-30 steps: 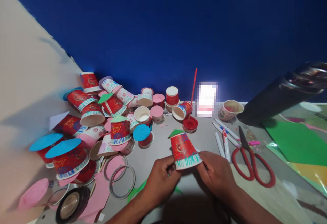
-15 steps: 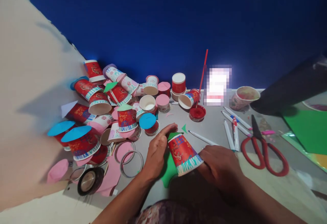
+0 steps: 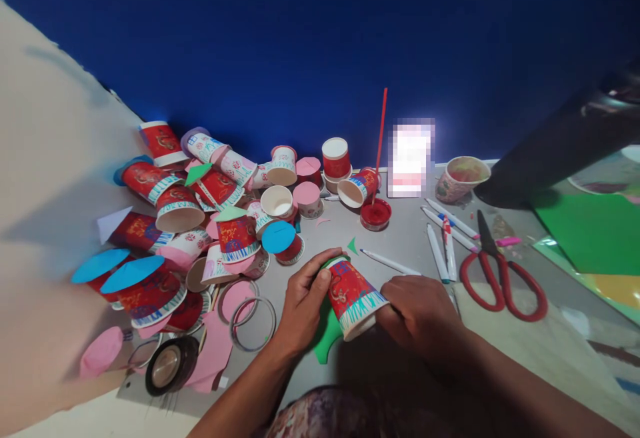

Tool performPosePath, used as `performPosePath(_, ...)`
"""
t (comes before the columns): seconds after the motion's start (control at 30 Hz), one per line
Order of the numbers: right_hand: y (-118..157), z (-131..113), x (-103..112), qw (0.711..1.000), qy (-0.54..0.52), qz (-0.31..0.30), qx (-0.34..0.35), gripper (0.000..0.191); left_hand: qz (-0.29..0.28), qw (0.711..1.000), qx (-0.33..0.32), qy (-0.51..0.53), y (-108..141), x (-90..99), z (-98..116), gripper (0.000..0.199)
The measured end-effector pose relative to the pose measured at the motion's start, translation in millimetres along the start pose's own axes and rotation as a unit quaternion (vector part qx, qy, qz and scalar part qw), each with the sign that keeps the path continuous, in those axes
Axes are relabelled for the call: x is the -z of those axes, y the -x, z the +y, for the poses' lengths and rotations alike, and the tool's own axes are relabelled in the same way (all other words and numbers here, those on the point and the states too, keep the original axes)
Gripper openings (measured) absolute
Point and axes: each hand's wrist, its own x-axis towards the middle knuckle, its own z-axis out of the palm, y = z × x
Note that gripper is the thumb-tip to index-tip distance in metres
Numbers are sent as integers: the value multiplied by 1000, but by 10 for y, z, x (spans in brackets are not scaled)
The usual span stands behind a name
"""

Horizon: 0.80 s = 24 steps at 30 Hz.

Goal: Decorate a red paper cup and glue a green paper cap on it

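Observation:
A red paper cup (image 3: pixel 353 297) with blue and green marker strokes lies tilted between my hands, its open rim toward me on the right. My left hand (image 3: pixel 304 301) grips the far end, thumb against the wall, where a green paper piece (image 3: pixel 337 261) covers the base. The fingers of my right hand (image 3: pixel 419 308) hold the rim; some fingertips are hidden at or inside the mouth. Beneath the cup lies a cut green paper sheet (image 3: pixel 327 339). A small green scrap (image 3: pixel 353 246) and a white marker (image 3: pixel 390 263) lie just beyond.
Decorated paper cups (image 3: pixel 173 211) are piled at the left. Red-handled scissors (image 3: pixel 495 278) and several markers lie at the right. A red paint pot (image 3: pixel 375 215) holds a thin red stick. Tape rings (image 3: pixel 253 325) and a tape roll (image 3: pixel 170 366) sit front left.
My left hand has closed around the covered end of the cup, its thumb now pressed on the wall. The view has shifted, so the table's things appear farther left.

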Motion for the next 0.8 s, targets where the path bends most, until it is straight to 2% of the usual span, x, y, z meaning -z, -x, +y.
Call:
performPosePath(0.17, -14, -23, -10, 1000, -23, 17, -3, 35, 10, 997, 33, 62, -21, -26, -15, 43)
performPosePath(0.4, -29, -43, 26, 997, -34, 65, -6, 44, 13, 975, 109, 191, -64, -81, -26, 41)
performPosePath(0.8, -46, -44, 27, 996, -29, 78, -8, 48, 21, 977, 112, 181, -48, -113, 4, 40)
